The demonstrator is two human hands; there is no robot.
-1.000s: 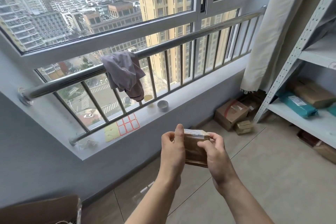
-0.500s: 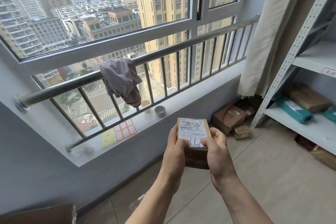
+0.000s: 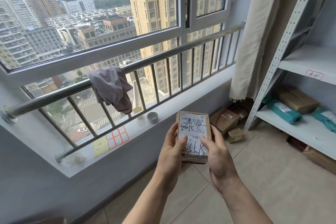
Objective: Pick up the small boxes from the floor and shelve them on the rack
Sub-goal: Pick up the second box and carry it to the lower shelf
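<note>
A small brown box (image 3: 193, 125) with a white shipping label and handwritten marks faces me at chest height. My left hand (image 3: 171, 148) grips its left side, thumb on the label. My right hand (image 3: 216, 152) grips its right side, thumb also on the label. The grey metal rack (image 3: 283, 49) stands at the right, with a brown box (image 3: 298, 99) and teal parcels (image 3: 281, 112) on its lower shelf. More boxes lie on the floor by the rack's foot: a larger one (image 3: 224, 119) and a small one (image 3: 235, 134).
A window with a steel railing (image 3: 154, 60) runs along the left; a grey cloth (image 3: 111, 85) hangs on it. The sill (image 3: 163, 125) holds a small tin (image 3: 152, 117) and sticker sheets (image 3: 117, 137). A beige curtain (image 3: 254, 32) hangs beside the rack. Boxes (image 3: 320, 157) sit under the lowest shelf.
Both hands turned the box from edge-on to label-up and raised it slightly. The view has shifted toward the rack, and the label now faces me fully.
</note>
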